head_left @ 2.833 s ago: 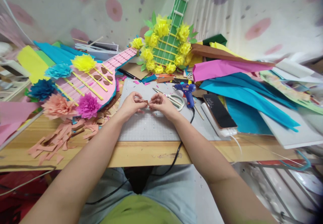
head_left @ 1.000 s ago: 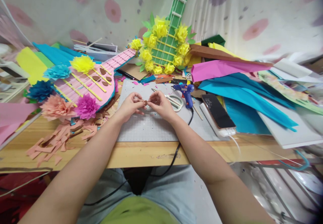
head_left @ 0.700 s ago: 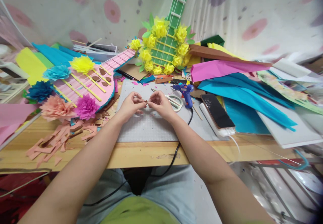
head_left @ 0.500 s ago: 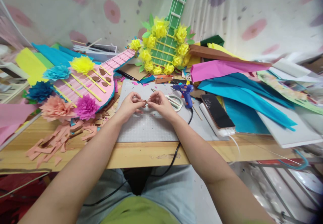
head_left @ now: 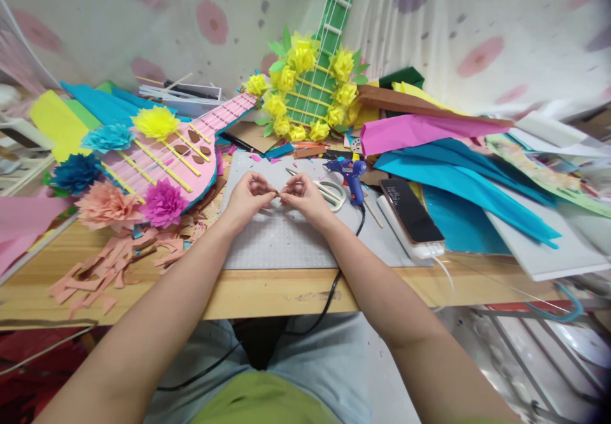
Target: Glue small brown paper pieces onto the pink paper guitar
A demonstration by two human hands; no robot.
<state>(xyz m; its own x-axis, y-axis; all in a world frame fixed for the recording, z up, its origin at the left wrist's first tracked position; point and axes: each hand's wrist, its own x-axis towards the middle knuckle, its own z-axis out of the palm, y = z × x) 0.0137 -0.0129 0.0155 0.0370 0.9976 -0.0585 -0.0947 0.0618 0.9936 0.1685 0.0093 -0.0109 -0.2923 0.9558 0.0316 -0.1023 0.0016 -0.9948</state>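
Above the grey cutting mat (head_left: 281, 246), my left hand (head_left: 249, 200) and my right hand (head_left: 305, 200) meet fingertip to fingertip. Both are closed in a pinch on a small brown paper piece (head_left: 277, 194), mostly hidden by the fingers. Just right of my right hand lie scissors (head_left: 335, 196) with pale handles. A blue glue gun (head_left: 351, 176) stands beyond them, its black cord running off the table front. To the left rests a pink paper guitar (head_left: 162, 163) with tissue flowers and several brown leaf-shaped pieces on it.
A green paper guitar (head_left: 312, 90) ringed with yellow flowers leans at the back. Peach paper scraps (head_left: 102, 268) cover the table's left front. A phone (head_left: 411, 211) on a white power bank and blue crepe paper (head_left: 470, 179) lie right.
My fingertips have drawn slightly closer over the brown paper piece, so less of it shows. My left hand has shifted a little; everything else stays put.
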